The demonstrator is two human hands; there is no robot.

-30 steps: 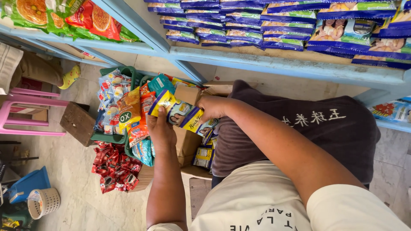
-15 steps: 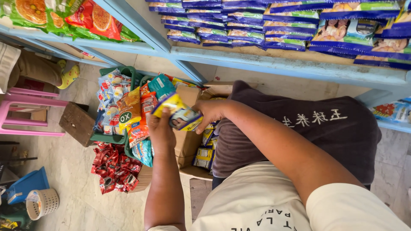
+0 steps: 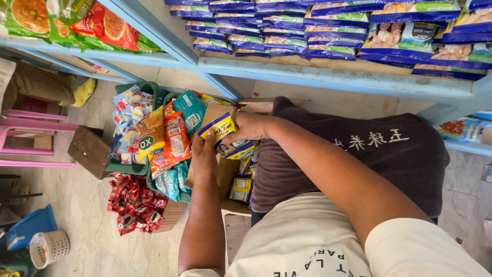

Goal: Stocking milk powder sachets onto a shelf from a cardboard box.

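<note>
Your left hand (image 3: 205,159) and right hand (image 3: 251,128) meet over an open brown cardboard box (image 3: 225,172). Both sets of fingers are closed around a stack of small yellow-and-purple foil packets (image 3: 219,129), the right gripping from the side, the left supporting from below. More such packets (image 3: 241,187) lie in the box just beneath your fingers. Immediately to the left of your fingers, a green plastic crate (image 3: 128,166) crammed with colourful snack bags crowds the way. Beyond your fingers runs a pale blue wooden shelf (image 3: 333,79) stacked with blue noodle packs (image 3: 287,31). Red sachets (image 3: 133,202) lie on the floor.
</note>
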